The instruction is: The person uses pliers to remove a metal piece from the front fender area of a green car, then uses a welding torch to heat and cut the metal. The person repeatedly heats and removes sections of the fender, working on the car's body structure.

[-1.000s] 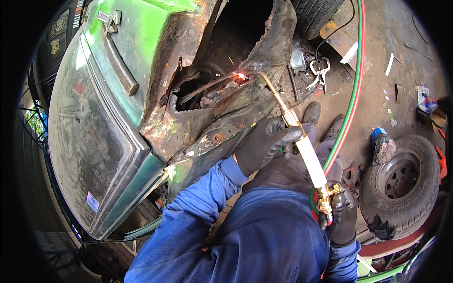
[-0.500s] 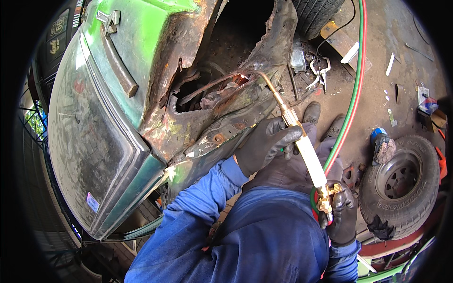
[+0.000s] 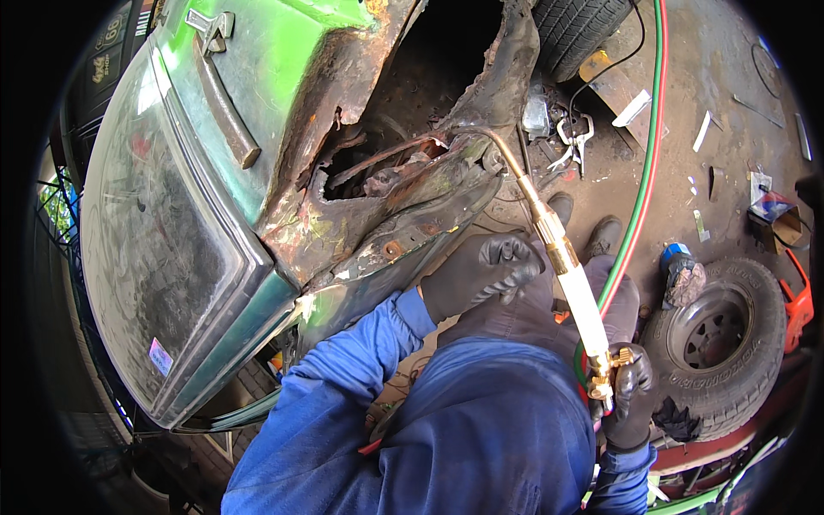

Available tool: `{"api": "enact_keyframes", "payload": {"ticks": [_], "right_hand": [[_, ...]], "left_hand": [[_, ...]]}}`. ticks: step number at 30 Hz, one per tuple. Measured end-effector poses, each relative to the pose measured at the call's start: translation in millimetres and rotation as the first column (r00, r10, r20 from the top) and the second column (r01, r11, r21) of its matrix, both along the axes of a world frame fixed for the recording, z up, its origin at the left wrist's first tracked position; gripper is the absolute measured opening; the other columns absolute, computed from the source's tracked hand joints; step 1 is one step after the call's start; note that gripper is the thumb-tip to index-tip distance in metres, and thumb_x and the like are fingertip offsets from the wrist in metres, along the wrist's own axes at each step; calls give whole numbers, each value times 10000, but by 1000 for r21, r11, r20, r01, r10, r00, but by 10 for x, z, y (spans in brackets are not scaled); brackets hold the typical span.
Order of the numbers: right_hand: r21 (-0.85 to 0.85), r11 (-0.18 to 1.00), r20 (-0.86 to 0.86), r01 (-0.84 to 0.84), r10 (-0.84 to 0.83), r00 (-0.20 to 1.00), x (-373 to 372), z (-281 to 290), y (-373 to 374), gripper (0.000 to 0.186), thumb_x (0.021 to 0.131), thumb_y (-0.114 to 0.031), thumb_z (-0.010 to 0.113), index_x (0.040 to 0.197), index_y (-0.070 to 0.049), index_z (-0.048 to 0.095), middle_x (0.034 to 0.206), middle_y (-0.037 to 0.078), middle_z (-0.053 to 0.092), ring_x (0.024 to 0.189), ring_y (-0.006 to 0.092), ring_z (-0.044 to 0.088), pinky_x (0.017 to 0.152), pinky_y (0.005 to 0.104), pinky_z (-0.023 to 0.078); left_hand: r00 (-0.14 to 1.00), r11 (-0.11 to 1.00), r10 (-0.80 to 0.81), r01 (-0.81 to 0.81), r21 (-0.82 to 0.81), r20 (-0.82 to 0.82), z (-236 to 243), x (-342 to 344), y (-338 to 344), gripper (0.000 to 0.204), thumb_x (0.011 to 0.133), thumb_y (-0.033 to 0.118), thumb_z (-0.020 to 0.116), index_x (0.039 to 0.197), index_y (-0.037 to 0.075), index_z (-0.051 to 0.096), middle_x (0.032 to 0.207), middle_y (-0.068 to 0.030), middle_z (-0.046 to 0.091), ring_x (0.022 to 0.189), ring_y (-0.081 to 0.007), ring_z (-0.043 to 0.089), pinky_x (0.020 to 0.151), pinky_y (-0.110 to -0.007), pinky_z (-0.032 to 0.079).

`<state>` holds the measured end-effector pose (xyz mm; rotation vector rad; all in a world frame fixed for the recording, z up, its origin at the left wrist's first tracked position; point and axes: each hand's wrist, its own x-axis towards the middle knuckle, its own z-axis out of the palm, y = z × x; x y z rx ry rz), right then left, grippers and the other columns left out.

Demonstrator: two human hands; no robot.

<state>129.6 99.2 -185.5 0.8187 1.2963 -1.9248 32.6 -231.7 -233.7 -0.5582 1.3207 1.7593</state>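
My right hand (image 3: 632, 402), in a black glove, is closed round the valve end of a gas torch (image 3: 584, 313) with a white handle and brass fittings. The torch's bent copper nozzle points up and left, its tip beside the torn, rusty edge of the car body (image 3: 378, 227). My left hand (image 3: 487, 273), also gloved in black, hangs just left of the torch, apart from it. Its fingers are curled in; whatever they may hold is hidden. A green and red twin hose (image 3: 639, 184) runs beside the torch.
A hammer (image 3: 225, 103) lies on the green bodywork next to the dusty windscreen (image 3: 172, 249). Locking pliers (image 3: 573, 142), metal scraps and a cable lie on the floor. A loose wheel (image 3: 717, 343) is at the right, with a blue-capped bottle (image 3: 682, 273) beside it.
My left hand has come off the torch and curled its fingers. The torch has shifted slightly right and down with my right hand. The view has moved a little.
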Motion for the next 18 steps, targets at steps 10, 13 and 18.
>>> {"api": "enact_keyframes", "payload": {"ticks": [10, 13, 18], "right_hand": [[108, 974, -89, -197, 207, 974, -569, -28, 965, 675, 1098, -644, 620, 1281, 5, 643, 984, 85, 733, 722, 111, 700, 588, 244, 528], [168, 954, -101, -247, 266, 959, -766, 31, 1309, 764, 1058, -709, 627, 1299, 16, 631, 964, 83, 732, 697, 95, 685, 532, 221, 495], [45, 962, -126, -268, 272, 954, -973, 310, 2080, 834, 1025, -763, 628, 1271, 34, 634, 861, 55, 713, 530, 68, 569, 487, 218, 455]], "left_hand": [[986, 863, -140, 164, -478, 86, -456, 325, 243, 267, 1040, 285, 810, 1098, 26, 779, 817, 6, 702, 674, -59, 594, 597, -268, 483], [993, 819, -95, 118, -561, 71, -520, 395, 583, 300, 1043, 330, 800, 1069, 31, 780, 817, 6, 698, 685, -67, 584, 620, -283, 481], [994, 775, -105, 68, -629, -21, -378, 345, 1324, 338, 1030, 368, 791, 1071, 33, 777, 875, -55, 729, 797, -138, 636, 754, -347, 522]]}}
